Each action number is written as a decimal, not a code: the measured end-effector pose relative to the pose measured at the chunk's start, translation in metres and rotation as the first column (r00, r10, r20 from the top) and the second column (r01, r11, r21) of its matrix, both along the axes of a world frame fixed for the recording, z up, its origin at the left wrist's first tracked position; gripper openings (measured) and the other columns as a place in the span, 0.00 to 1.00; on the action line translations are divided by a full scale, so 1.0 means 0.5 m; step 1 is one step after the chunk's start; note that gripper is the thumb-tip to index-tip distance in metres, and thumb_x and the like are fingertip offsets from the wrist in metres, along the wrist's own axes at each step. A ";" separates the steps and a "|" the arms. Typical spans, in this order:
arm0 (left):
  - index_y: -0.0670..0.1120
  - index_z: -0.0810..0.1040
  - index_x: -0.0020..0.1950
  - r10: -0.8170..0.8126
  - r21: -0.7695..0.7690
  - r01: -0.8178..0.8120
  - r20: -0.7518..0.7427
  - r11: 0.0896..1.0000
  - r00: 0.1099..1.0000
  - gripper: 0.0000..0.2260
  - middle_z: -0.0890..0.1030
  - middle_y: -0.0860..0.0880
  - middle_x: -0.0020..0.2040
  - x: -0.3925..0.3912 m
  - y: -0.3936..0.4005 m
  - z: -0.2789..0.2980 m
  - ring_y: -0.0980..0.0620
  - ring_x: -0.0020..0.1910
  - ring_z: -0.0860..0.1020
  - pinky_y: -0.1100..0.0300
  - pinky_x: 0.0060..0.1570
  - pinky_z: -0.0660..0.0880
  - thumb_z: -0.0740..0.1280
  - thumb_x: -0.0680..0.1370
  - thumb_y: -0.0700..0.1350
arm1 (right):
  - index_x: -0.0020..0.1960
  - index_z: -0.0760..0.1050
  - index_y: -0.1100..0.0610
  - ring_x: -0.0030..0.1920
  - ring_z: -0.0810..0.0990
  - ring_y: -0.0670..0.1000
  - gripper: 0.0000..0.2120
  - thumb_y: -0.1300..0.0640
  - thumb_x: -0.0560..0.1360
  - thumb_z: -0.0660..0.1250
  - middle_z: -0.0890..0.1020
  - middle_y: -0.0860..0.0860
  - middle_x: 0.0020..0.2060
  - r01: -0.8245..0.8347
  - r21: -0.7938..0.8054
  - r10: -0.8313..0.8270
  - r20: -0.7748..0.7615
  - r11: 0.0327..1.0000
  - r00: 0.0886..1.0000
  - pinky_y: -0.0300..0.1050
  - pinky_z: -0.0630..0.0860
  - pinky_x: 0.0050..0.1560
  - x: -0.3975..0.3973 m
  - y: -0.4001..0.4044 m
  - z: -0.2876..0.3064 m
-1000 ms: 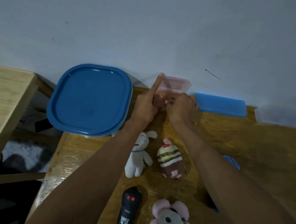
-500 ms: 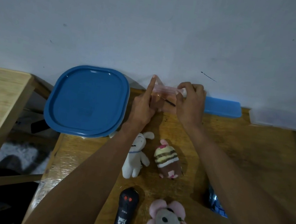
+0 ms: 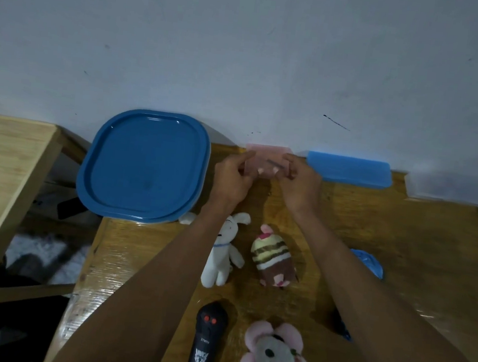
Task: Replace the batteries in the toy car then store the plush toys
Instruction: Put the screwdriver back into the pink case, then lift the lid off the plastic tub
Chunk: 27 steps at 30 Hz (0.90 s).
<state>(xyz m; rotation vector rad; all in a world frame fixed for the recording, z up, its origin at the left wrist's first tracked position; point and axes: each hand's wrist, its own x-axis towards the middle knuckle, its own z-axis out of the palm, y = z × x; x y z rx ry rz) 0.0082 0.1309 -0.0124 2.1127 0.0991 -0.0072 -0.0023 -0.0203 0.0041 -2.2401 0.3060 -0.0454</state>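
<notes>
head view, both hands (image 3: 233, 177) (image 3: 301, 184) gripping translucent pink box (image 3: 266, 161)

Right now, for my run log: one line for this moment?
hands: left and right both hold pink box | plush toys: on table | stage: box handling

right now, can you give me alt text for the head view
Both hands, left hand and right hand, hold a small translucent pink plastic box above a wooden table. Nearer lie a white rabbit plush, a striped cupcake plush and a black remote.
</notes>
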 end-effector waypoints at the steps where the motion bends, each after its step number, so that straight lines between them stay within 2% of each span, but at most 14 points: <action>1: 0.45 0.79 0.69 0.007 0.008 -0.007 -0.005 1.000 1.000 0.20 0.83 0.45 0.61 0.000 -0.002 0.001 0.51 0.56 0.81 0.57 0.60 0.79 0.74 0.77 0.42 | 0.67 0.77 0.52 0.50 0.77 0.42 0.18 0.55 0.78 0.70 0.82 0.47 0.57 0.007 0.002 -0.007 -0.009 1.000 1.000 0.24 0.66 0.41 0.003 0.000 -0.002; 7: 0.44 0.80 0.67 0.021 0.015 -0.020 -0.049 1.000 0.999 0.19 0.83 0.44 0.61 0.004 -0.003 0.003 0.50 0.55 0.81 0.55 0.60 0.79 0.74 0.76 0.38 | 0.68 0.77 0.52 0.50 0.76 0.42 0.18 0.56 0.79 0.69 0.83 0.50 0.58 0.017 -0.043 -0.017 -0.010 0.999 1.000 0.32 0.71 0.48 0.004 0.002 -0.005; 10: 0.43 0.79 0.68 0.023 0.052 -0.019 -0.074 0.998 0.997 0.19 0.83 0.44 0.61 0.007 -0.007 0.007 0.50 0.56 0.80 0.59 0.60 0.78 0.73 0.77 0.37 | 0.68 0.76 0.52 0.51 0.80 0.47 0.17 0.56 0.80 0.68 0.83 0.51 0.57 -0.019 -0.117 0.018 -0.013 0.993 1.000 0.35 0.73 0.49 0.006 0.004 -0.003; 13: 0.44 0.79 0.68 0.015 0.137 -0.002 -0.092 0.991 0.996 0.16 0.83 0.43 0.60 0.011 -0.010 0.023 0.49 0.56 0.81 0.66 0.54 0.74 0.68 0.80 0.37 | 0.69 0.76 0.52 0.54 0.81 0.52 0.17 0.56 0.81 0.66 0.83 0.53 0.57 -0.058 -0.222 0.044 -0.069 0.973 0.997 0.40 0.74 0.51 0.016 0.007 0.007; 16: 0.45 0.78 0.70 -0.039 0.194 0.053 -0.074 0.980 0.996 0.17 0.82 0.42 0.63 0.002 -0.012 0.066 0.45 0.59 0.80 0.63 0.54 0.73 0.64 0.81 0.38 | 0.68 0.76 0.51 0.57 0.81 0.54 0.16 0.51 0.81 0.65 0.83 0.52 0.59 -0.060 -0.293 0.030 -0.106 0.954 0.994 0.45 0.76 0.54 0.023 0.011 0.045; 19: 0.46 0.77 0.71 -0.053 0.164 0.049 0.018 0.985 0.998 0.20 0.80 0.42 0.65 -0.011 0.006 0.130 0.43 0.62 0.79 0.53 0.64 0.75 0.69 0.78 0.39 | 0.67 0.77 0.51 0.56 0.82 0.52 0.17 0.45 0.81 0.64 0.84 0.52 0.58 0.008 -0.160 -0.010 -0.009 0.987 1.000 0.45 0.78 0.57 0.024 0.036 0.100; 23: 0.48 0.78 0.69 0.004 0.082 -0.019 0.180 0.996 0.984 0.19 0.81 0.43 0.64 -0.029 0.087 0.217 0.46 0.59 0.80 0.53 0.59 0.79 0.72 0.78 0.46 | 0.67 0.76 0.48 0.49 0.82 0.49 0.18 0.42 0.80 0.64 0.84 0.47 0.55 -0.007 -0.018 0.008 0.060 1.000 0.998 0.37 0.77 0.49 0.011 0.108 0.175; 25: 0.49 0.78 0.70 0.054 0.099 -0.075 0.200 0.992 0.978 0.20 0.81 0.44 0.64 -0.040 0.153 0.242 0.47 0.61 0.79 0.53 0.60 0.77 0.71 0.78 0.51 | 0.68 0.74 0.46 0.48 0.83 0.49 0.20 0.40 0.79 0.65 0.83 0.47 0.54 -0.051 0.037 0.049 0.065 0.998 0.997 0.44 0.82 0.47 -0.001 0.150 0.194; 27: 0.48 0.77 0.70 0.098 0.144 -0.129 0.206 0.981 0.974 0.24 0.81 0.43 0.64 -0.054 0.232 0.244 0.46 0.63 0.78 0.51 0.61 0.77 0.71 0.77 0.56 | 0.70 0.73 0.46 0.52 0.83 0.52 0.23 0.40 0.78 0.66 0.83 0.51 0.56 -0.100 0.044 0.098 0.057 0.994 0.994 0.51 0.82 0.53 -0.016 0.192 0.194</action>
